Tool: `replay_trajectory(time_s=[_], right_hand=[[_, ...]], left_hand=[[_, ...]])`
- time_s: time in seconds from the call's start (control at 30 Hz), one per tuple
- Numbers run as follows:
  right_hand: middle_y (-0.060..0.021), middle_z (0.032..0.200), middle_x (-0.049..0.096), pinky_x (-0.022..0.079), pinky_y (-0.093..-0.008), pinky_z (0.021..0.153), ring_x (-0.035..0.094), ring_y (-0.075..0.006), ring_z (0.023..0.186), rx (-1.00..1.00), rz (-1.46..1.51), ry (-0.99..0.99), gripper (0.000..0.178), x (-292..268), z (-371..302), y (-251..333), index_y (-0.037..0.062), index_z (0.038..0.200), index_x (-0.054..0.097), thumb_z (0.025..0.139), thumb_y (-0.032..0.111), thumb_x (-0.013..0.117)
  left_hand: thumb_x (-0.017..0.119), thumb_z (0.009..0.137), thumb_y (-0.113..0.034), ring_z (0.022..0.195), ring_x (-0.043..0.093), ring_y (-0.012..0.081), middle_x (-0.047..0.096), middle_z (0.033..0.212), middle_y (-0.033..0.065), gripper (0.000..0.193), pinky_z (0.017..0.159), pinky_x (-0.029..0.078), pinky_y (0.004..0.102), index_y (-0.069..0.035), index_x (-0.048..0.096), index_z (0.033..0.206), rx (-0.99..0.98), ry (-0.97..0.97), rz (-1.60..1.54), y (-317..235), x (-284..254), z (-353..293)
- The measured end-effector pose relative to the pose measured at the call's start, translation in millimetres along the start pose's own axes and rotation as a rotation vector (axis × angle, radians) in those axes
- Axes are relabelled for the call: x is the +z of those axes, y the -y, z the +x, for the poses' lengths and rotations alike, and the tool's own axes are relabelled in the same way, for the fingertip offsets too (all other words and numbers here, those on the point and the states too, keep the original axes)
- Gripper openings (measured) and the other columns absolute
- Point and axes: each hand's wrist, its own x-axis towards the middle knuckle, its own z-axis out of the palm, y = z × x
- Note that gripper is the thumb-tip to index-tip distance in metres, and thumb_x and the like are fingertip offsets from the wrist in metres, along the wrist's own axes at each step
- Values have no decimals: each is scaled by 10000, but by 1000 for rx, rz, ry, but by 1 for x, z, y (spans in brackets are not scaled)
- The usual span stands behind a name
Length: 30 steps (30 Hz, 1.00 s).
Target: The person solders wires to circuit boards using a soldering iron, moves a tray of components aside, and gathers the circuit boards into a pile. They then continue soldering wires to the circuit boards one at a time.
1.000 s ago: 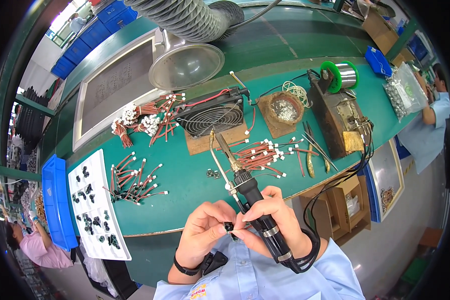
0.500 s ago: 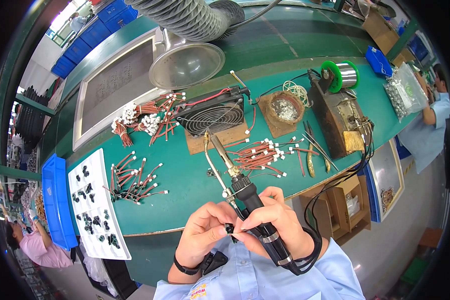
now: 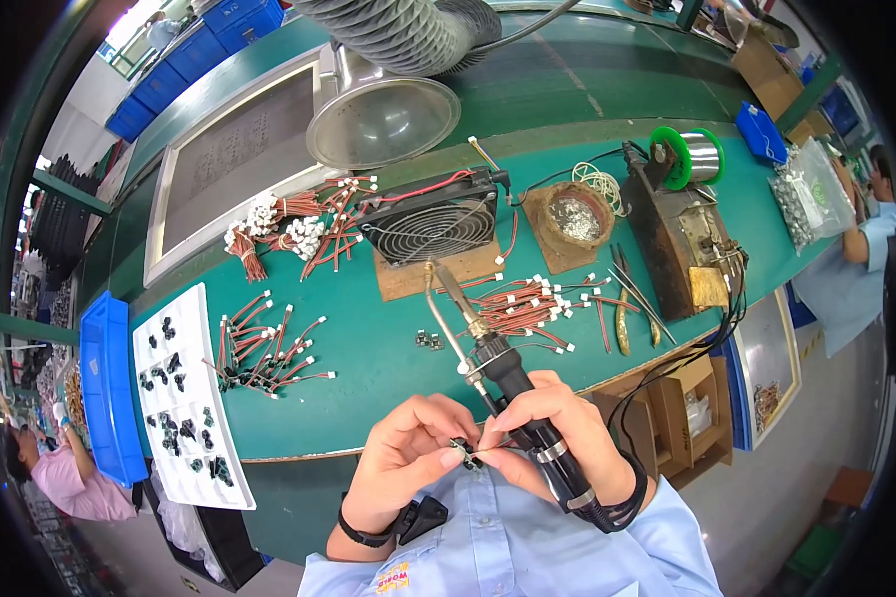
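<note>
Close to my chest, my left hand (image 3: 400, 466) pinches a small dark green-and-black circuit part (image 3: 465, 453) between thumb and fingers. My right hand (image 3: 565, 423) is wrapped round a black soldering iron (image 3: 508, 370), whose metal tip and thin side tube point away from me over the bench. The right thumb and fingertips also meet at the circuit part, on what looks like a thin wire; the fingers partly hide it. Beyond the hands lie a few tiny dark parts (image 3: 429, 340) and a pile of red-and-black wires with white connectors (image 3: 528, 306).
A black fan (image 3: 428, 227) stands behind the iron's tip, near a metal extraction hood (image 3: 383, 124). To the right are a solder dish (image 3: 574, 221), pliers (image 3: 622, 323), tweezers (image 3: 645, 297) and a solder spool (image 3: 702, 157). A white tray (image 3: 191, 328) and blue bin (image 3: 110, 388) are left.
The circuit part has turned in my left fingers and shows more of its face. The iron has shifted slightly right and down, uncovering the tiny parts on the bench.
</note>
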Motion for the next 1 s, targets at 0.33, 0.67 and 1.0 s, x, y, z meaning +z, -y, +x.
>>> replay_trajectory(time_s=[0.33, 0.67, 1.0], right_hand=[[-103, 894, 662, 357, -400, 908, 577, -225, 911, -44, -339, -140, 400, -7, -8, -2, 102, 1042, 448, 764, 125, 734], [-1, 794, 625, 297, -389, 916, 608, -166, 720, -78, -448, -77, 545, -11, -61, -5, 156, 1052, 584, 587, 267, 846], [19, 763, 610, 297, -375, 913, 607, -132, 682, -78, -434, 30, 433, -7, -64, -6, 185, 964, 658, 564, 198, 826]], left_hand=[[591, 819, -71, 896, 592, 211, 627, 944, 188, 160, 838, 449, 326, -35, 451, 888, 0, -252, 12, -1, 12, 8], [535, 841, 58, 955, 616, 194, 650, 987, 185, 147, 851, 453, 306, -35, 441, 903, 236, -399, 294, 16, -8, 15], [534, 826, 65, 928, 628, 235, 643, 939, 190, 152, 844, 467, 335, -31, 435, 891, 301, -468, 395, 18, -8, 17]])
